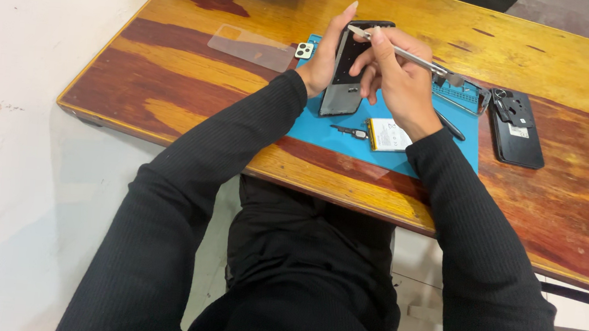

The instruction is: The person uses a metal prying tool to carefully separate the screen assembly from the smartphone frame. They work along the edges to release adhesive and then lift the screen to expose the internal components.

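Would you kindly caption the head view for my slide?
Left hand steadies an opened phone while right hand applies metal tweezers above a blue mat.

Worn wooden desk (196, 74), pretty scuffed up

A blue mat (464, 147), a clear glass sheet (251, 47) and a black phone back (518, 130) are laid on it.

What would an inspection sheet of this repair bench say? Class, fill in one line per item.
Surface: wooden table, blue mat.
Job's things: opened phone, metal tweezers.
Clutter: battery, small black part, camera module, clear panel, black back cover, pen-like tool.
Grippers: left hand holds the phone; right hand holds the tweezers.
Cables: nothing seen.
Surroundings: pale floor.
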